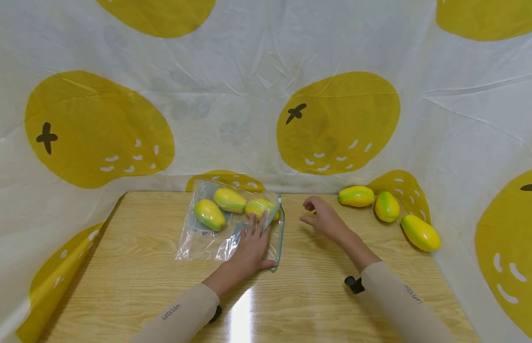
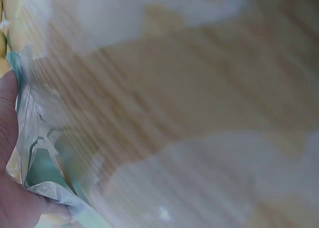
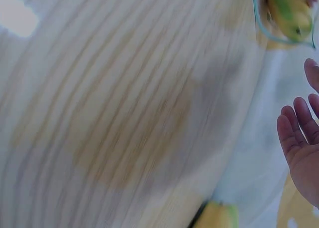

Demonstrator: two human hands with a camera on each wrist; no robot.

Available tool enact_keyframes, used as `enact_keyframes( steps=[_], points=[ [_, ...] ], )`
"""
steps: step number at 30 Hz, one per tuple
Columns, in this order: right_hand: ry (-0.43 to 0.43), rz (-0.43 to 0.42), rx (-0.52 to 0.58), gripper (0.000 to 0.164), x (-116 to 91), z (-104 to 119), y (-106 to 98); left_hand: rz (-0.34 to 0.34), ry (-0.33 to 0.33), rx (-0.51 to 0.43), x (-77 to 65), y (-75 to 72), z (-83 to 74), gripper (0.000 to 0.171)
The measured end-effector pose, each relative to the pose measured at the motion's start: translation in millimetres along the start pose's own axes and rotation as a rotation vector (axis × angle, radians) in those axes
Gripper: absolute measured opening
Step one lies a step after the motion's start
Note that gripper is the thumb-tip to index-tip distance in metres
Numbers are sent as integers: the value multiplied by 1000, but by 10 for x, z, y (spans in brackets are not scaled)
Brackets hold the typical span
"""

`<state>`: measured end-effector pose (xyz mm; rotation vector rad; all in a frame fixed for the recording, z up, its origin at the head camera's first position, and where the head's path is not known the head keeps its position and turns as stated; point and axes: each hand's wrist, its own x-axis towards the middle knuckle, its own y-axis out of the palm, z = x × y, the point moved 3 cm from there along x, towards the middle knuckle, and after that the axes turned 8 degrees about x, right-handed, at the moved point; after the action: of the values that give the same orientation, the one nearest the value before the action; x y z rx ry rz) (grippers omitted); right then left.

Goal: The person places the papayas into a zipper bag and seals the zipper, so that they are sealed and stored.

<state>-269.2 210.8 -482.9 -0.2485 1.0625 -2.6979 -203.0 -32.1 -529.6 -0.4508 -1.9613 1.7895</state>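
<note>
A clear zip bag (image 1: 208,247) with a green-edged mouth lies flat, its mouth facing right. Inside are three yellow-green papayas: one at the left (image 1: 209,215), one at the back (image 1: 229,199) and one near the mouth (image 1: 256,207). My left hand (image 1: 249,250) rests on the bag with straight, spread fingers, fingertips at the papaya nearest the mouth. Its thumb reaches the green edge (image 2: 14,63), and the film bulges between thumb and fingers in the left wrist view. To the right of the mouth, my right hand (image 1: 323,219) is in the air with fingers loosely bent, holding nothing.
Three more papayas lie at the back right of the wooden table (image 1: 317,295): one by the curtain (image 1: 356,196), one beside it (image 1: 387,206) and one nearer the right edge (image 1: 420,233). A white curtain (image 1: 231,114) with yellow fruit prints encloses the back and sides.
</note>
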Motion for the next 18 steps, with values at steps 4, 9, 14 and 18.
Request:
enact_keyframes(
  steps=[4,9,14,18],
  points=[
    [10,-34,-4,43,-142,-147,-229,-3,1,-8,-2,22,7,118],
    [21,-107,-33,48,-358,-331,-554,1,-3,-17,5,48,14,120],
    [21,-196,-43,51,-605,-531,-862,15,-13,-10,10,55,11,122],
    [18,-267,-78,52,-810,-677,-1092,22,-14,-5,10,58,14,121]
  ],
)
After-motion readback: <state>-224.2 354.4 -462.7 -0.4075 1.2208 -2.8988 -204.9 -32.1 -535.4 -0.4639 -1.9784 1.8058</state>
